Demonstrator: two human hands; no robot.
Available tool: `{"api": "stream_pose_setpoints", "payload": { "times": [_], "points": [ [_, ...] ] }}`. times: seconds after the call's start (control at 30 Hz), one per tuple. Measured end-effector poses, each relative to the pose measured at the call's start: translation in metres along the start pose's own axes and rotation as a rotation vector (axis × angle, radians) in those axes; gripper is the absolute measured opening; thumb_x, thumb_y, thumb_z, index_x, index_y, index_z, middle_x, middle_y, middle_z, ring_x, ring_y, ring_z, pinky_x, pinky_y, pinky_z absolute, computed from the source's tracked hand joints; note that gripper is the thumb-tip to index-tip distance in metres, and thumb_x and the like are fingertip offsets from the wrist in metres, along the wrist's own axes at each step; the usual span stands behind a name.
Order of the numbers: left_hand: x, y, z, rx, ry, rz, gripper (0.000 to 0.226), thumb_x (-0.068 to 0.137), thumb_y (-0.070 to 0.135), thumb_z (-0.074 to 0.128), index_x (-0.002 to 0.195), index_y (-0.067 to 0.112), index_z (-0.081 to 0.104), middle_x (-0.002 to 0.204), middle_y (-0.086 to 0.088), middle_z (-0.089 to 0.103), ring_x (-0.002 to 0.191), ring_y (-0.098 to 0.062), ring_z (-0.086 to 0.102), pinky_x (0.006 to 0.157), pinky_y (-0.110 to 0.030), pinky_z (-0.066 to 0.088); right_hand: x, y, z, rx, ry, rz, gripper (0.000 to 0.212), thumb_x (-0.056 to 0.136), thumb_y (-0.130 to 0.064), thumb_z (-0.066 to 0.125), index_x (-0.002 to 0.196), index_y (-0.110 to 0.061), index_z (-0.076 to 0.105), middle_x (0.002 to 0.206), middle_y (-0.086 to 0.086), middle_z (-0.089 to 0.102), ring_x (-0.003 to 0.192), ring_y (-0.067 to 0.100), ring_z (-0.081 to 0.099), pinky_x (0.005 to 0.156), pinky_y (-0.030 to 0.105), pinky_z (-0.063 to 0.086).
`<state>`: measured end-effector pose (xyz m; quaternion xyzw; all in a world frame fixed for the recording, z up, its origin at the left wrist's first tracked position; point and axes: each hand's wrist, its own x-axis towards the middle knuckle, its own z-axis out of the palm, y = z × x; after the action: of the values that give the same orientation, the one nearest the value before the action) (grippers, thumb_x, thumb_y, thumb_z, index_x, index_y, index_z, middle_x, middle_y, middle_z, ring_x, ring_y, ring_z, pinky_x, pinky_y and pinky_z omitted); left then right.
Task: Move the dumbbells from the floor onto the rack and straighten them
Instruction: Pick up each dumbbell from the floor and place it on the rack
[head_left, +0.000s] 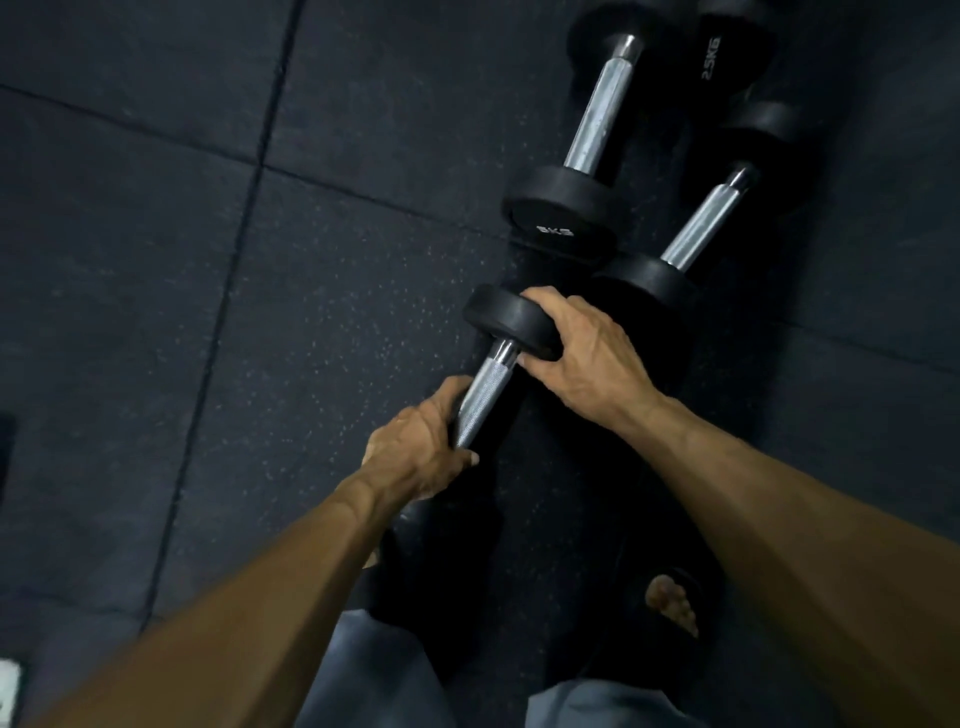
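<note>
1. Head view, hands: the left hand (415, 441) curls round the knurled steel handle of the near dumbbell (488, 384); the right hand (582, 353) grips the rim of its far black head, fingers over the edge and thumb beneath.
2. Head view, surroundings: two more dumbbells, the 5 kg dumbbell (597, 119) and the 2.5 kg dumbbell (706, 223), lie just beyond on the dark rubber floor (156, 260). No rack is visible.
3. Step in hand: apparently the pick-up of the near dumbbell; whether it is clear of the floor cannot be told.
4. Next move: probably a level two-handed lift, clearing the neighbouring heads, then a carry to the unseen rack.
</note>
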<state>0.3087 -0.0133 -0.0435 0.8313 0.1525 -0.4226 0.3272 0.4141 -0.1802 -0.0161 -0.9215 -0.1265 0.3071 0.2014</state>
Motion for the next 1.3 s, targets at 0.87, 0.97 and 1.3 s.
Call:
{"api": "stream_pose_setpoints", "payload": {
  "times": [0.87,0.97,1.3],
  "points": [
    [-0.242,0.247,-0.146,0.087,0.137,0.112,0.078,0.077,0.030,0.075,0.139,0.043,0.030,0.096,0.011,0.054,0.101,-0.017,0.051,0.086,-0.036,0.041,-0.161,-0.066,-0.331,0.090,0.100,-0.157,0.047,0.078,-0.026,0.074,0.121,-0.030,0.054,0.089,-0.006,0.067,0.083,0.020,0.064,0.087,0.044,0.051],
    [-0.292,0.290,-0.166,0.110,0.153,0.155,0.078,0.075,0.030,0.076,0.138,0.043,0.032,0.096,0.011,0.053,0.102,-0.018,0.052,0.092,-0.039,0.044,-0.201,-0.079,-0.391,0.063,0.114,-0.178,0.051,0.078,-0.026,0.074,0.124,-0.028,0.053,0.088,-0.006,0.068,0.084,0.020,0.065,0.089,0.045,0.050],
    [-0.402,0.405,-0.199,0.213,0.101,0.331,0.082,0.068,0.030,0.080,0.136,0.041,0.036,0.119,0.009,0.061,0.104,-0.019,0.058,0.093,-0.043,0.049,-0.335,-0.084,-0.519,0.064,0.271,-0.085,0.044,0.076,-0.028,0.073,0.116,-0.031,0.055,0.089,-0.011,0.069,0.086,0.017,0.066,0.087,0.043,0.051]
  ]
}}
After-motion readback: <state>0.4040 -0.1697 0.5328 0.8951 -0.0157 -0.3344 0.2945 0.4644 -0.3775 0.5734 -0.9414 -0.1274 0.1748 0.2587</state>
